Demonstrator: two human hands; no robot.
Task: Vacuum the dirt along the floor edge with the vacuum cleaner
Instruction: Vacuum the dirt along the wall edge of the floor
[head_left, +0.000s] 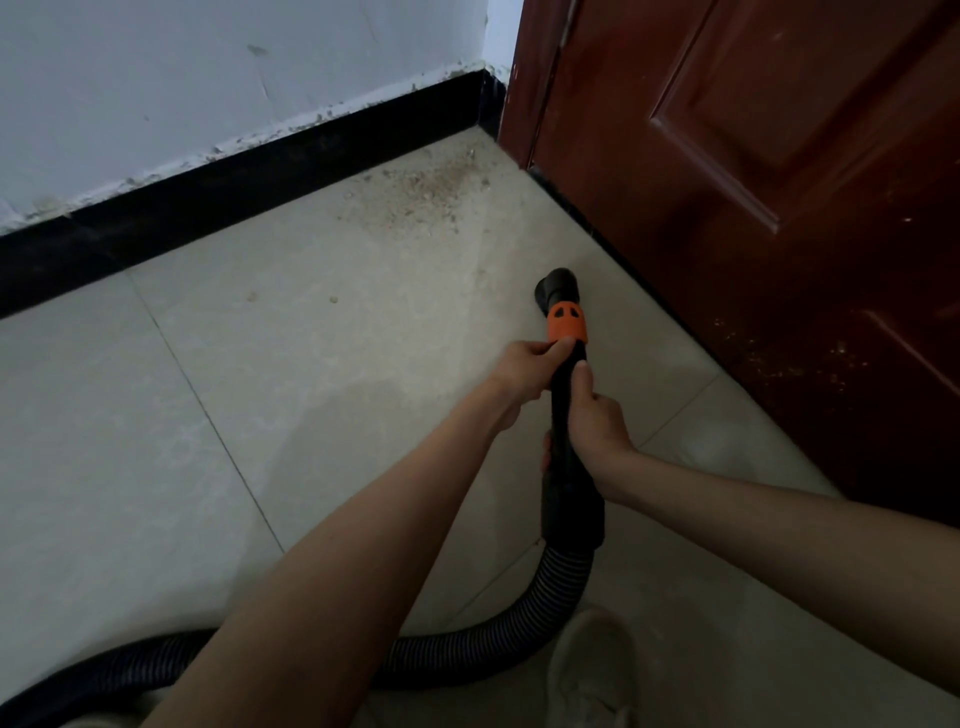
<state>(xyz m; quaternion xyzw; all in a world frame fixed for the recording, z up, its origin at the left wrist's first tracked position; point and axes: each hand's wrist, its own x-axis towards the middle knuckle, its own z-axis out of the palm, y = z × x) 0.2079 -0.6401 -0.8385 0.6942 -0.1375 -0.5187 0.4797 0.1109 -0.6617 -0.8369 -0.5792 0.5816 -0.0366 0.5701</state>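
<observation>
The person is gripping the vacuum cleaner's black wand (566, 415) with both hands, one ahead of the other, which is giving them steering control over the tip. The left hand (530, 366) is curling around the wand right at the orange collar (567, 323), thumb and fingers pinching its lower rim, probably because that forward grip is letting them aim the nozzle (553, 288) precisely. The right hand (592, 415) is wrapping the wand just behind, thumb lying along the top, and seems to be carrying the weight and pushing.

The nozzle is pointing toward 12 o'clock, its mouth angled down toward the tiled floor (260, 389); whether it is touching the tile I cannot tell. The dirt (421, 189), a scatter of pale crumbs and dust, is lying at about 11 o'clock from the nozzle, well apart from it, packed into the corner where the black skirting board (234, 208) is meeting the red-brown door (753, 182). Two stray crumbs are sitting at 9 o'clock from the nozzle.

The ribbed hose (519, 623) is trailing back toward 6 o'clock and curving off to 8 o'clock, lying slack on the floor behind the arms so it is not dragging through the dirt. A pale shoe (592, 670) is standing at 6 o'clock beside it. Judging by the untouched pile, the vacuuming along this edge is not yet done.
</observation>
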